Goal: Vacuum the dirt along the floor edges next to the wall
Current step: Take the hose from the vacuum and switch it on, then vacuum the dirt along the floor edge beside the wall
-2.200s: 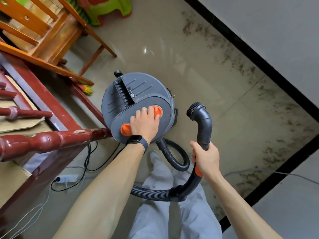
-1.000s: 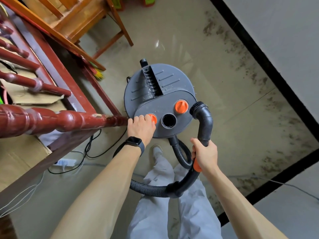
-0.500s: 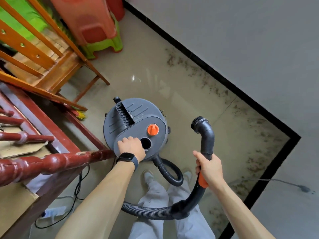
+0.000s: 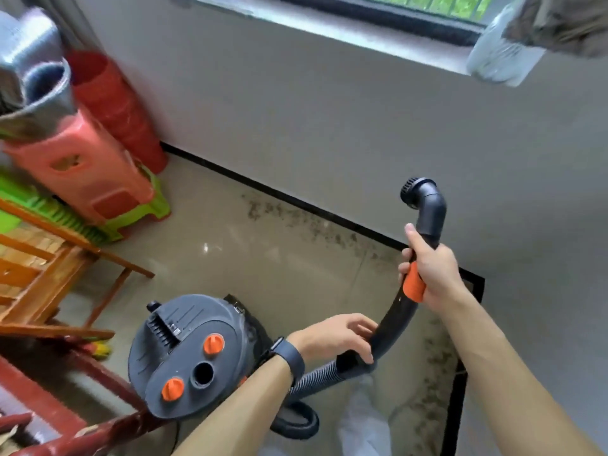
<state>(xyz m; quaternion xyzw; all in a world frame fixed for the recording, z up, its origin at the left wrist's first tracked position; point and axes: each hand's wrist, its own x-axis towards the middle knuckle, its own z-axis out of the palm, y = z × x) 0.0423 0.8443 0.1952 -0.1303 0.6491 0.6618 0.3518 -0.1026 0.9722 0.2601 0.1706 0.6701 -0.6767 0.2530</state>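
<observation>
Well off to the left of our left hand [image 4: 332, 335], stacked plastic stools [image 4: 82, 172] stand in the corner, an orange-red one on a green one. A wooden chair [image 4: 49, 274] stands nearer us, and a dark red turned rail [image 4: 72, 434] crosses the lower corner. Just left of that hand the grey vacuum canister [image 4: 187, 350] sits on the tiled floor [image 4: 263, 258]. Its lid shows two orange knobs [image 4: 213, 344] with an open round port [image 4: 202, 373] between them.

We wear a dark smartwatch [image 4: 291, 357] on the left wrist. Our left hand curls its fingers round the lower end of the curved handle tube [image 4: 393, 320], right where the ribbed hose [image 4: 312, 381] joins it. The hose drops below the hand and loops on the floor beside the canister.

Higher up the same tube our right hand [image 4: 434, 271] grips at the orange collar [image 4: 413, 284], thumb stretched up along the black plastic. Above that hand the tube bends into the round brush nozzle [image 4: 411, 190], held in the air before the grey wall [image 4: 296, 110], well clear of the floor.

The dirt [image 4: 296, 218] lies as dark specks along the black border strip [image 4: 230, 172] at the wall's foot, beyond our left hand and on below our right.
</observation>
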